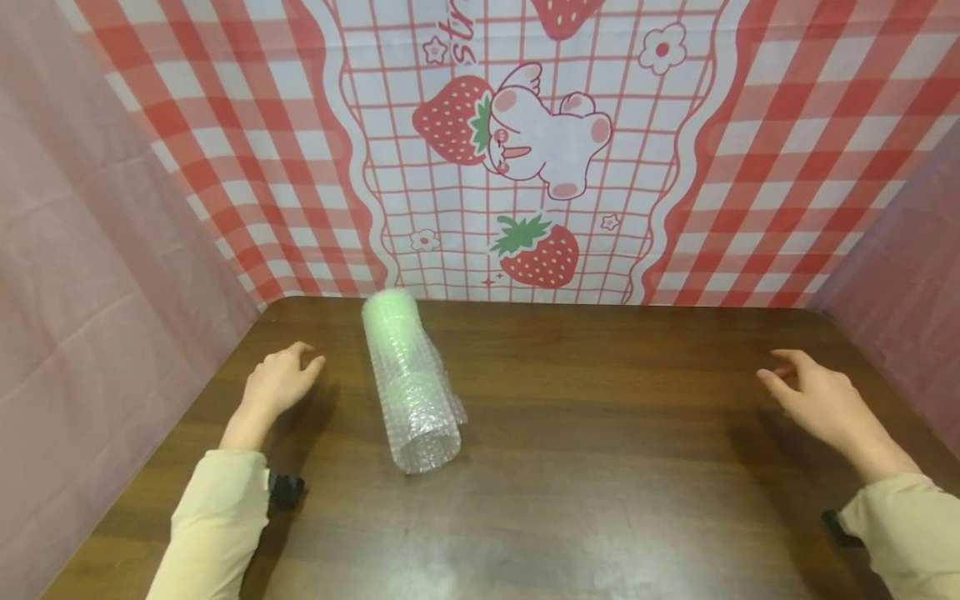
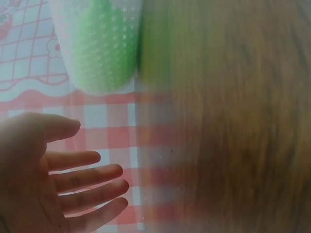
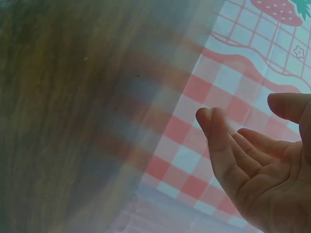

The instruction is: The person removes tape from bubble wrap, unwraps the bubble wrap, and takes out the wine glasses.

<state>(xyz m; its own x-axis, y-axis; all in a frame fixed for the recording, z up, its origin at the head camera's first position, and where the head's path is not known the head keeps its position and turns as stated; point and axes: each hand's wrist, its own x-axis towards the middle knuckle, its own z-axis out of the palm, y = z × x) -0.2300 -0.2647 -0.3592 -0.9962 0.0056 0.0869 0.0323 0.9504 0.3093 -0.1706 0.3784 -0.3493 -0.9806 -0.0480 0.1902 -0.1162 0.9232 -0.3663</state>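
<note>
A roll of clear bubble wrap (image 1: pixel 412 379) lies on its side on the brown table, left of the middle. Something light green shows through its far part; what it is cannot be made out under the wrap. To the left of the roll my left hand (image 1: pixel 276 382) hovers apart from it, holding nothing. The left wrist view has the green, wrapped end (image 2: pixel 104 53) above the hand's spread fingers (image 2: pixel 90 177). Far to the right, my right hand (image 1: pixel 821 400) is above the table with fingers loosely bent and nothing in them.
The wooden table (image 1: pixel 600 433) has a straight far edge. Behind it hangs a red-and-white checked cloth (image 1: pixel 300 158) with strawberries and a cartoon rabbit. Pink cloth (image 1: pixel 97 275) hangs at both sides. Black straps (image 1: pixel 285 490) show by the sleeves.
</note>
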